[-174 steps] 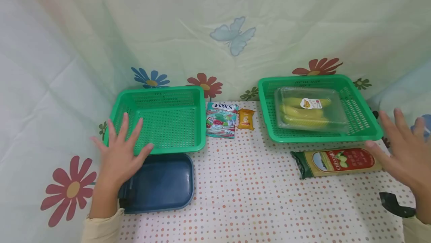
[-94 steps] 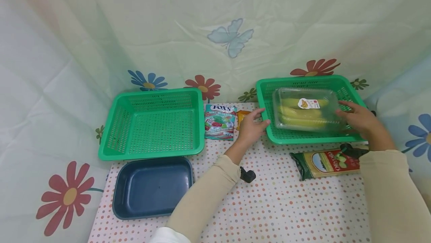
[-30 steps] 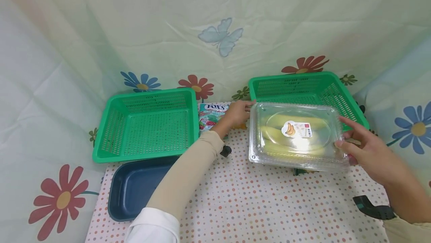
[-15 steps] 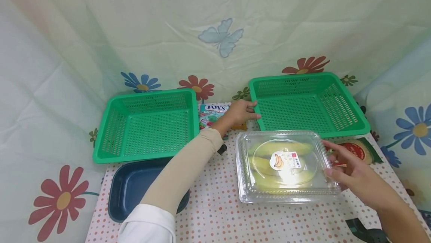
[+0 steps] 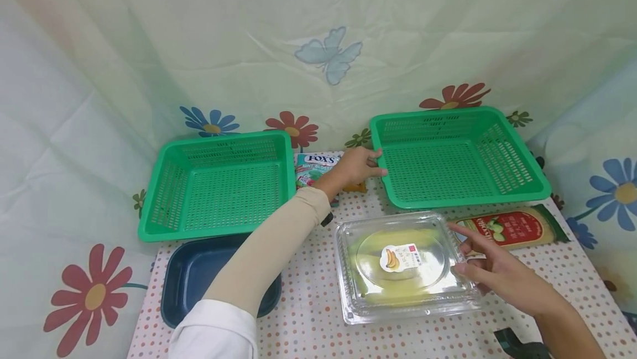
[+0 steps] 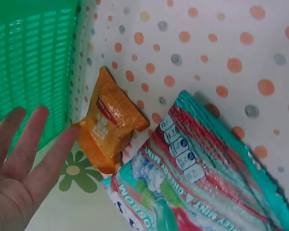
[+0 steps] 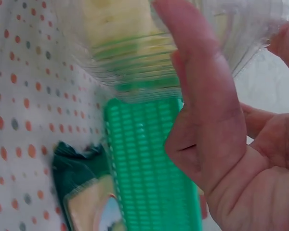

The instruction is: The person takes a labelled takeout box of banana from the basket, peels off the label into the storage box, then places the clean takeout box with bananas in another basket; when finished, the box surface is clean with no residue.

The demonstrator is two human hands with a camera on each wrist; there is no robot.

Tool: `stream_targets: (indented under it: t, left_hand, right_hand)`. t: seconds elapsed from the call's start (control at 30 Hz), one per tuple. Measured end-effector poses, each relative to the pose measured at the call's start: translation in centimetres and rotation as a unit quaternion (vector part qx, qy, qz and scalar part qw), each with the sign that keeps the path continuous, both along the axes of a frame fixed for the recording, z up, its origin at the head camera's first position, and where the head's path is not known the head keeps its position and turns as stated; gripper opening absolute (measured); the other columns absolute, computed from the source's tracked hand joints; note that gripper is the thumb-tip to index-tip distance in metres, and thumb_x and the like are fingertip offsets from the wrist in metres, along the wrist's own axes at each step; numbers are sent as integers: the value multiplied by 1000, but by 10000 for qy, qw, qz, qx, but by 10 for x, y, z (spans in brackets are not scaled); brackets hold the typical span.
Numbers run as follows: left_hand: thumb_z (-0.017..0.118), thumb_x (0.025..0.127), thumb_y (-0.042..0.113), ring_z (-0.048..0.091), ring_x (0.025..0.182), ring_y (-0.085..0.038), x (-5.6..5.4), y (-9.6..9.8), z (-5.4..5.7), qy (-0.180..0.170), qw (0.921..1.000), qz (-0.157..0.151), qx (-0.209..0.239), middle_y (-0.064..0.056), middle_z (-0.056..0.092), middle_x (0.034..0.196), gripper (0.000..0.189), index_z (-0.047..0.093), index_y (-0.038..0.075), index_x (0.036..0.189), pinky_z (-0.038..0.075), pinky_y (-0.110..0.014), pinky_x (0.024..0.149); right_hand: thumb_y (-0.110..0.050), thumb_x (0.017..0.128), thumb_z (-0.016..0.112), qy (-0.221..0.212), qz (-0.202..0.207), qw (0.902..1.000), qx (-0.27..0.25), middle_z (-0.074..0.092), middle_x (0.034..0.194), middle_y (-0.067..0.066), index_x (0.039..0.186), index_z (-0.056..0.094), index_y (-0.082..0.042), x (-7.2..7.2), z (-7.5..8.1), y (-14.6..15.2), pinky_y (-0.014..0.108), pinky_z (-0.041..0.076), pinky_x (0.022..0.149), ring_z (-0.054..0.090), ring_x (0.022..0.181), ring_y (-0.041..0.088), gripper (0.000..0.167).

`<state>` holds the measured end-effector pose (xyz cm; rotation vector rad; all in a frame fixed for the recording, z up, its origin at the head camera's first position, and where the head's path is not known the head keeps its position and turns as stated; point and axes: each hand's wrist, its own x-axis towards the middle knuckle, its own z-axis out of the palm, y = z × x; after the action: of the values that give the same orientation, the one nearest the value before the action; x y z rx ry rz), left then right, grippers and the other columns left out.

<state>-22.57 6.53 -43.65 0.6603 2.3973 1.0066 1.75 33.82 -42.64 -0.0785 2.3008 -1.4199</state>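
My right hand grips the right side of a clear plastic clamshell box of bananas, thumb on the lid edge and fingers at its side. The box has a white banana label and is low over the front middle of the table. In the right wrist view the box overlaps the green basket. My left hand touches the left rim of the right green basket, its fingers straight and spread in the left wrist view. That basket holds nothing. Beneath the left hand lie an orange wrapped snack and a Fox's candy bag.
A second green basket, with nothing in it, stands at the left. In front of it is a dark blue tray, partly hidden by my left sleeve. A long red and tan packet lies behind my right hand, before the right basket.
My right hand has lifted the banana box out of the right basket and brought it toward me and leftward, uncovering the packet. My left hand has come from the far left to that basket's rim.
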Motion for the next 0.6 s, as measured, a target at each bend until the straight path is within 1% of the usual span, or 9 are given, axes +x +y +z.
stream_targets:
  t: [0.1,0.2,0.27,0.33,0.4,0.47,0.53,0.6]
  left_hand:
    - [69,97,38,61,129,-12,-1,2,-1,39,9999,-23,-121,8,46,158,65,44,18,154,55,-22,84]
    - [69,98,40,61,129,-11,-1,4,-2,139,9996,-84,-227,9,45,158,65,44,19,154,54,-19,87]
    - [68,98,40,61,128,-10,-1,5,-1,160,9994,-110,-281,7,46,158,66,43,19,155,53,-19,82]
    - [68,98,40,64,121,-9,-1,5,-1,140,9992,-107,-349,4,50,155,66,41,20,155,51,-20,72]
    - [67,98,40,67,106,-7,-1,5,0,82,9990,-87,-432,2,53,153,67,40,21,156,47,-22,63]
    - [67,98,41,64,83,-6,-2,5,1,42,9986,-81,-530,1,54,152,68,39,22,157,44,-23,57]
    - [67,98,42,56,64,-7,-3,5,2,10,9982,-96,-589,0,55,152,68,38,22,157,42,-23,55]
    - [66,98,42,46,50,-10,-4,5,3,-4,9978,-110,-648,-1,53,153,68,37,23,157,41,-23,53]
  right_hand:
    - [-14,105,56,-289,93,9993,-228,33,114,13,164,16,-20,-3,-5,-6,33,47,52,46,67,20,71]
    - [-14,106,54,-516,182,9973,-482,31,114,15,164,14,-17,-7,-11,-14,35,50,54,47,71,17,70]
    - [-14,106,54,-621,219,9959,-621,30,114,16,164,14,-16,-9,-16,-19,35,52,54,47,73,15,70]
    - [-14,106,55,-673,232,9949,-720,29,113,16,164,14,-16,-12,-20,-24,36,53,55,47,75,13,71]
    - [-14,105,56,-668,239,9944,-782,29,113,16,164,14,-17,-15,-25,-29,36,53,55,48,76,12,72]
    - [-14,105,56,-632,249,9944,-809,29,115,17,164,14,-17,-18,-30,-32,37,54,56,50,78,14,73]
    - [-15,104,57,-611,219,9947,-793,30,116,18,164,14,-18,-21,-34,-35,38,55,57,52,80,15,74]
    - [-15,104,59,-582,206,9951,-772,32,118,19,164,14,-18,-25,-38,-37,39,56,58,53,80,15,75]
